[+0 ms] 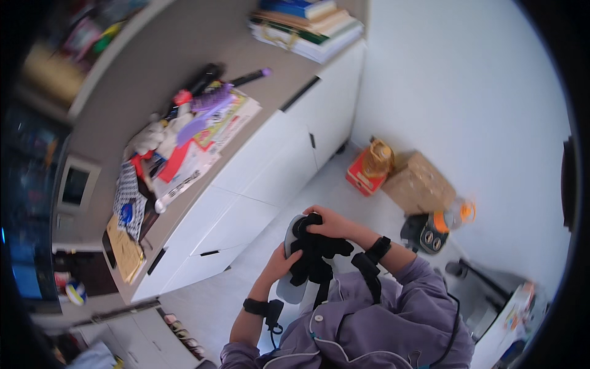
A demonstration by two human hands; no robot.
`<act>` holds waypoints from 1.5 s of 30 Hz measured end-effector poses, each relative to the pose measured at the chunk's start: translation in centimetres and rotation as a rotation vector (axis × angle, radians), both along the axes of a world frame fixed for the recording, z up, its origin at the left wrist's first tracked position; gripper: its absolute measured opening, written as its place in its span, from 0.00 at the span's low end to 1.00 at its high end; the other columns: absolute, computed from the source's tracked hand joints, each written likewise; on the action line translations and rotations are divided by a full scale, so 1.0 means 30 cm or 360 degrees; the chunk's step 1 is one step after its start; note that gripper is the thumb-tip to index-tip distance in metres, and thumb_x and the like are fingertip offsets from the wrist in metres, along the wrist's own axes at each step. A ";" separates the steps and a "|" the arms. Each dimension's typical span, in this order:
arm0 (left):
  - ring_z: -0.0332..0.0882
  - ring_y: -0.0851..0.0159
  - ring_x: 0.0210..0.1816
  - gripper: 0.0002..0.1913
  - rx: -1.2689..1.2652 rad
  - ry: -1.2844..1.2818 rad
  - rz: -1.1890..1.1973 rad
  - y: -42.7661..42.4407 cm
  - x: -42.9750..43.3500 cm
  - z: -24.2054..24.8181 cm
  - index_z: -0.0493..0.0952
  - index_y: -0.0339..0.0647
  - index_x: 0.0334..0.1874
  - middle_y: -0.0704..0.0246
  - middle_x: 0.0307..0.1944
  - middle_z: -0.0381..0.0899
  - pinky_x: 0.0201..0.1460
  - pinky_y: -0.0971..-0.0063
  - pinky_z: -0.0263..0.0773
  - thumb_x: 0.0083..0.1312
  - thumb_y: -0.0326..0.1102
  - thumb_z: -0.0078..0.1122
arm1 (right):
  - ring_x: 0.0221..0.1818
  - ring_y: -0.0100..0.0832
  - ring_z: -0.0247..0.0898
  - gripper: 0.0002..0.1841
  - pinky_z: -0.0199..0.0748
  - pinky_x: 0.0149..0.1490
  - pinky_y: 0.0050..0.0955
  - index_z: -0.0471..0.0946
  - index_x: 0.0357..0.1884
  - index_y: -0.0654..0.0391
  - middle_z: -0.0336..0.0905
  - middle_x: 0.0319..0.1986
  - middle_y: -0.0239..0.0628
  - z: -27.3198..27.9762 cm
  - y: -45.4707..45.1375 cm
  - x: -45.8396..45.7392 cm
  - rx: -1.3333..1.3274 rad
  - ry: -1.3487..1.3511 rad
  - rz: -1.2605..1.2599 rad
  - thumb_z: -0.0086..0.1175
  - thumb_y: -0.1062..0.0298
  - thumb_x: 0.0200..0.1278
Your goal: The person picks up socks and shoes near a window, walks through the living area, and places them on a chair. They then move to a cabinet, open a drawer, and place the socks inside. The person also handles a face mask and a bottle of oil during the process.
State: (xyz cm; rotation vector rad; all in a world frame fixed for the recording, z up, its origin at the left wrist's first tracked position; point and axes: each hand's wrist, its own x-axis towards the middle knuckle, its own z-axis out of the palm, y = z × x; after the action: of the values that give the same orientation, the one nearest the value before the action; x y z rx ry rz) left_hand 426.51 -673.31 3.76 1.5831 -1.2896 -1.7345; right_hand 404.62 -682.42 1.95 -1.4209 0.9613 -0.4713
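Observation:
Both of my hands hold a bundle of bunched black fabric [318, 258] in front of my body. Beneath it lies a long pale grey piece [291, 290] with rounded ends, perhaps a slipper or sole; the fabric hides much of it. My left hand [278, 265] grips its near-left side, thumb over the fabric. Farther up, my right hand [329, 225] grasps the upper end, fingers at the rim and thumb on the black cloth. What the fabric piece is exactly cannot be told.
To the left stands a white-fronted cabinet [249, 184] with a purple hairbrush [203, 121], pale gloves [150, 138], papers and stacked books [309, 32] on top. Along the wall are an oil bottle [378, 159], a red box [364, 177], a cardboard box [417, 184] and a black bag [431, 237].

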 end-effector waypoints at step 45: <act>0.55 0.43 0.69 0.31 -0.1189 -0.1633 0.1501 -0.002 -0.224 0.360 0.63 0.34 0.65 0.48 0.69 0.54 0.68 0.55 0.57 0.61 0.32 0.63 | 0.26 0.33 0.76 0.11 0.76 0.33 0.29 0.66 0.41 0.55 0.74 0.23 0.37 0.048 -0.939 -0.206 0.0540 -0.0881 -0.1100 0.48 0.59 0.68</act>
State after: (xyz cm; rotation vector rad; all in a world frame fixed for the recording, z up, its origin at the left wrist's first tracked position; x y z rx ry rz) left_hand 419.79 -673.38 14.56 2.0615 -1.0169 0.1933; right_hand 398.43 -710.58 3.40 -0.5661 0.9911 -1.0881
